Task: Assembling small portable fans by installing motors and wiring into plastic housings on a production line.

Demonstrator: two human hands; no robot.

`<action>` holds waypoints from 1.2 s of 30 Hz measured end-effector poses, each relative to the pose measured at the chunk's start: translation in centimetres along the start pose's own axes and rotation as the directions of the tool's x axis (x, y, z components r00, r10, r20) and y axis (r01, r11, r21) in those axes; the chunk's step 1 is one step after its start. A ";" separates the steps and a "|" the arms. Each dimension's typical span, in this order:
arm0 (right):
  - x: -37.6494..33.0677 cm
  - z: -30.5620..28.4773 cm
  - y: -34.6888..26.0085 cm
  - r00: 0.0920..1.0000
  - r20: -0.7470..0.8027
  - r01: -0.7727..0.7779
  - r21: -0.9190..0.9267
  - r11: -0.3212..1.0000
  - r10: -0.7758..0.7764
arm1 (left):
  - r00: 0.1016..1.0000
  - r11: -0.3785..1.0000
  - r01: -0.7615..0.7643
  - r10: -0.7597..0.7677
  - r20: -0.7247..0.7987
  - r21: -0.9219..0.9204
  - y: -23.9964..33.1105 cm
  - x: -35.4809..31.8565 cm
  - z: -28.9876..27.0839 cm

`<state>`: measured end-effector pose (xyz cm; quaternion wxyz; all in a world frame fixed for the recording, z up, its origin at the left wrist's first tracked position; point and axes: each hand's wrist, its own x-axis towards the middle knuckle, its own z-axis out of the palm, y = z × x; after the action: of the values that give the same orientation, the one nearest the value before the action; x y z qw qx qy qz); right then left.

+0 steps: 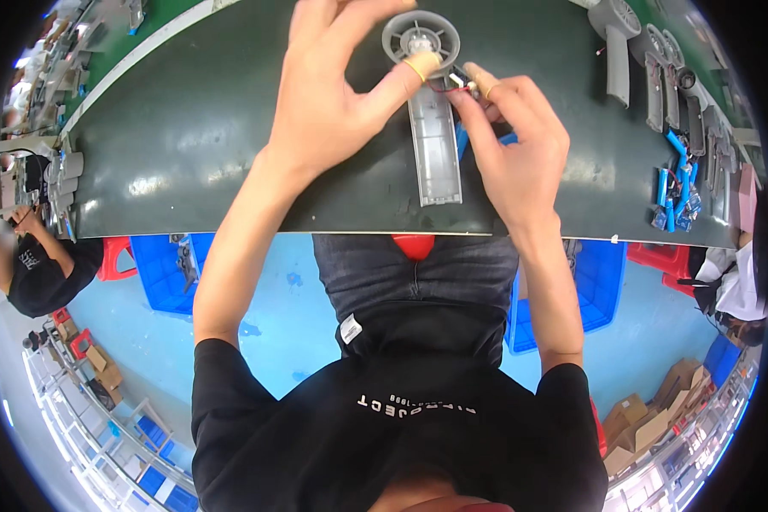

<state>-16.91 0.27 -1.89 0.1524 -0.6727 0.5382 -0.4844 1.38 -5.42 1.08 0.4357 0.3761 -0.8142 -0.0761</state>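
A grey plastic handheld-fan housing (438, 162) lies on the dark green tabletop, its round spoked head far and its open, trough-like handle toward me. My left hand (328, 102) spans the head, with the thumb pressed on its near part and the index finger stretched to the far rim. A yellow band wraps that thumb. Close by on the right, my right hand (520, 128) pinches thin red and dark wires with a small pale connector (469, 85) beside the top of the handle. A blue piece (462, 139) shows partly under the right hand.
Grey fan parts (619, 64) stand along the table's right side, near several blue wired cylinders (676, 188). More grey parts (66, 179) lie at the left edge. Blue bins (158, 277) sit below the table's front edge. Co-workers (47, 264) are at both sides.
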 end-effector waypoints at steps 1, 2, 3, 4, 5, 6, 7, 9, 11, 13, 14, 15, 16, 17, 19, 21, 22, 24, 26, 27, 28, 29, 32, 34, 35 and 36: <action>0.1 -0.3 -0.2 1.000 -0.008 0.017 -0.008 1.000 -0.017 | 0.990 0.991 0.129 -0.126 0.057 -0.043 0.3 0.5 -0.2; 0.4 -0.1 -0.2 1.000 -0.006 0.002 0.013 1.000 -0.002 | 0.985 0.982 0.140 -0.125 0.122 -0.124 -0.9 0.7 0.0; 0.6 -0.1 -0.2 1.000 -0.004 -0.013 0.032 0.999 0.013 | 0.926 0.908 0.331 -0.260 0.272 -0.258 -1.2 0.6 0.1; 0.6 -0.4 -0.2 0.998 0.037 -0.052 0.044 0.998 0.050 | 0.930 0.911 0.320 -0.250 0.270 -0.260 -1.7 0.7 0.4; 0.8 -0.9 -0.3 0.999 0.032 -0.028 0.042 0.999 0.027 | 0.935 0.914 0.306 -0.236 0.265 -0.265 -2.4 1.0 0.7; 1.0 -1.4 -0.5 0.997 0.038 -0.066 0.012 0.998 0.065 | 0.927 0.907 0.321 -0.242 0.287 -0.273 -3.4 1.8 0.3; 1.1 -2.0 -0.5 0.994 0.042 -0.103 -0.018 0.995 0.103 | 0.924 0.910 0.335 -0.265 0.276 -0.246 -4.7 2.7 -0.1; 1.2 -4.2 0.2 0.992 0.087 -0.095 -0.006 0.995 0.095 | 0.911 0.917 0.372 -0.331 0.246 -0.146 -8.2 5.0 -1.3; 1.1 -6.5 1.2 0.925 0.367 0.170 -0.161 0.972 -0.101 | 0.914 0.924 0.381 -0.371 0.164 -0.028 -13.8 7.3 -2.0; 1.0 -7.8 1.4 0.877 0.472 0.175 -0.140 0.975 -0.089 | 0.921 0.905 0.388 -0.384 0.060 -0.173 -19.4 9.9 -3.5; 0.6 -8.2 1.9 0.870 0.490 0.144 -0.155 0.977 -0.050 | 0.909 0.902 0.416 -0.411 0.062 -0.120 -21.2 11.1 -3.8; 0.5 -8.8 1.9 0.865 0.501 0.129 -0.192 0.973 -0.016 | 0.899 0.896 0.438 -0.434 0.060 -0.071 -23.0 12.6 -4.0; 0.4 -9.1 2.0 0.871 0.491 0.119 -0.200 0.972 -0.006 | 0.903 0.901 0.430 -0.428 0.046 -0.064 -27.1 13.5 -4.6; 0.5 -9.1 2.1 0.874 0.485 0.114 -0.190 0.975 -0.008 | 0.911 0.910 0.413 -0.413 0.010 -0.041 -32.2 13.6 -5.9; 0.2 -9.6 2.4 0.892 0.449 0.049 -0.208 0.977 0.051 | 0.919 0.918 0.392 -0.393 -0.004 -0.049 -35.0 14.3 -5.2; -0.3 -10.4 2.9 0.905 0.404 -0.029 -0.251 0.968 0.132 | 0.994 0.981 0.097 -0.102 -0.023 -0.168 -32.5 14.8 -4.3; -0.8 -10.4 3.5 0.915 0.385 -0.022 -0.256 0.966 0.123 | 0.955 0.985 0.043 -0.089 -0.283 -0.165 -30.1 15.9 -0.9; -0.7 -9.9 3.5 0.935 0.340 -0.020 -0.230 0.973 0.100 | 0.962 0.988 0.144 -0.152 -0.225 -0.052 -27.5 18.7 3.9; -0.7 -10.1 3.7 0.943 0.317 -0.019 -0.248 0.969 0.100 | 0.947 0.939 0.314 -0.299 -0.117 0.143 -25.0 20.8 9.4; -0.8 -10.6 3.9 0.954 0.286 -0.014 -0.260 0.965 0.091 | 0.734 0.741 0.666 -0.631 0.252 -0.086 -23.2 21.6 11.6; -1.0 -10.8 4.0 0.953 0.289 -0.010 -0.266 0.964 0.090 | 0.709 0.780 0.622 -0.599 0.373 0.070 -22.1 22.4 12.7; -0.8 -9.8 3.9 0.969 0.243 -0.002 -0.200 0.980 0.051 | 0.814 0.828 0.561 -0.553 0.178 0.006 -26.8 21.2 12.7; -1.8 -9.6 4.8 0.977 0.148 -0.139 -0.108 0.984 0.154 | 0.879 0.879 0.476 -0.476 -0.038 -0.009 -27.5 19.5 15.5; -3.9 -11.4 6.0 0.922 0.052 -0.384 -0.018 0.923 0.384 | 0.725 0.684 0.689 -0.646 0.240 -0.239 -18.9 17.2 12.9; -3.5 -10.5 5.0 0.882 -0.004 -0.450 0.287 0.846 0.471 | 0.702 0.642 0.712 -0.653 0.283 -0.283 -16.2 15.7 11.3; -3.0 -10.8 4.6 0.873 0.052 -0.474 0.331 0.816 0.486 | 0.674 0.597 0.738 -0.678 0.295 -0.315 -12.8 14.0 9.2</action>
<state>-28.22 4.55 -1.44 0.3715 -0.4711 0.6029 -0.5259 -3.43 -25.88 -1.20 0.3773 0.5619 -0.5914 -0.4384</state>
